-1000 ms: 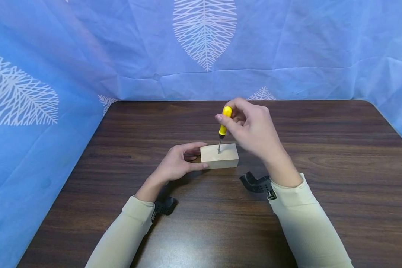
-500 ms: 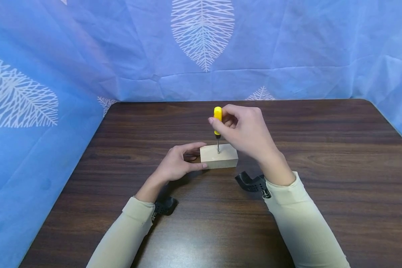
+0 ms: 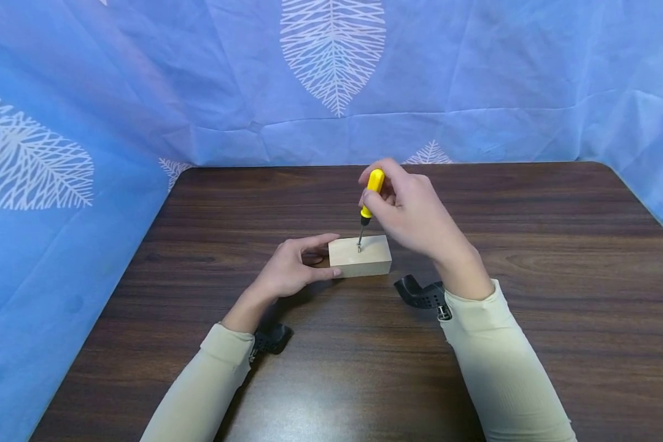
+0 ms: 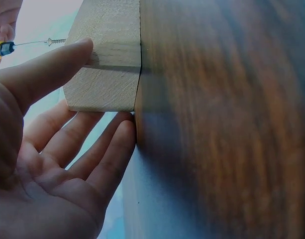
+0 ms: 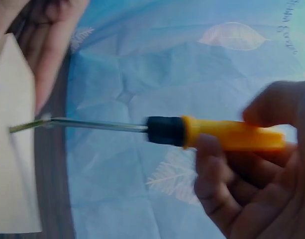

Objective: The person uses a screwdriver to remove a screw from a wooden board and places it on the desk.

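A pale wooden block (image 3: 364, 269) lies on the table, and my left hand (image 3: 290, 270) holds its left end. In the left wrist view the thumb presses one side of the block (image 4: 105, 92), with the fingers around the end. A screw (image 3: 359, 248) stands in the block's top face, much of its thread (image 4: 57, 41) exposed. My right hand (image 3: 411, 212) pinches the yellow handle of a screwdriver (image 3: 374, 183) between thumb and fingers. The tip meets the screw head, and the screwdriver (image 5: 227, 134) leans at an angle to the screw (image 5: 28, 125).
The dark wood-grain table (image 3: 541, 258) spreads around both hands. Behind it and to the left hangs a blue cloth (image 3: 226, 73) with white leaf prints. Black wrist mounts (image 3: 273, 339) sit under both wrists.
The screwdriver swung to nearly upright half a second ago, then leaned back to the right. My right hand shifted left, then right and up again. The left hand and block stayed put.
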{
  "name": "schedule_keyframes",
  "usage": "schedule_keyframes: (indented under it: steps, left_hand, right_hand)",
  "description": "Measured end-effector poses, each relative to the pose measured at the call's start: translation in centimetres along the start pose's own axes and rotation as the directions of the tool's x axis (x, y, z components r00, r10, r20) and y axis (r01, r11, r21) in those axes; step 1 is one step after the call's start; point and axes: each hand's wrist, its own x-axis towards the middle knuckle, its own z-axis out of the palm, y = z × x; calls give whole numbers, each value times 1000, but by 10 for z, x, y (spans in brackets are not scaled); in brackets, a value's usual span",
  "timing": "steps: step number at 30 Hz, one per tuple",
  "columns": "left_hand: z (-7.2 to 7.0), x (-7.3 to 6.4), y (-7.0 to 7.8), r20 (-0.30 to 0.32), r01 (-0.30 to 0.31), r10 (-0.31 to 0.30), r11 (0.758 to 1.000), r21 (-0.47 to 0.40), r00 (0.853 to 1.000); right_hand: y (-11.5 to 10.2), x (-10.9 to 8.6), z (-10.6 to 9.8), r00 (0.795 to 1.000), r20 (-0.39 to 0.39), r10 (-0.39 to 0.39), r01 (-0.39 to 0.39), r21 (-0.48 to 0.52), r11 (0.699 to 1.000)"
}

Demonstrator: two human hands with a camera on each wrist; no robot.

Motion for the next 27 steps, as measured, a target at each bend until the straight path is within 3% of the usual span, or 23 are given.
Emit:
schedule_keyframes:
  steps: [2,5,10,13,18,20,24,27]
  left_hand:
    - [0,0,0,-1,-1,1,1000,2,1000]
    - [-1,-1,0,0,-12,12,1000,8,1000]
    - [-1,-1,-1,-1,-30,30,999,14,1000]
    - [-1,-1,-1,-3,-31,31,999,10,1000]
    - [-1,0,-1,2,-28,28,1000,7,1000]
    - [-1,0,-1,2,-24,24,1000,12,1000]
    - [0,-1,0,-2,-13,13,1000,16,1000]
    - [0,-1,1,3,-11,11,1000,19,1000]
  right_hand:
    - [-1,0,2,999,-16,37,-37,10,999]
    - [-4,0,6,999,-34,17,-18,-37,999]
    - [-9,0,9,998,-40,-38,26,-265,964]
    - [-12,0,7,1000,-6,-13,11,-330,944]
    - [-12,-1,-2,991,129,45,-15,-219,976]
    - [-9,-2,-5,991,131,37,-15,-160,987]
    - [-1,-3,-3,998,-19,63,-63,-44,997]
    - [2,-4,0,985,-125,118,-112,52,992]
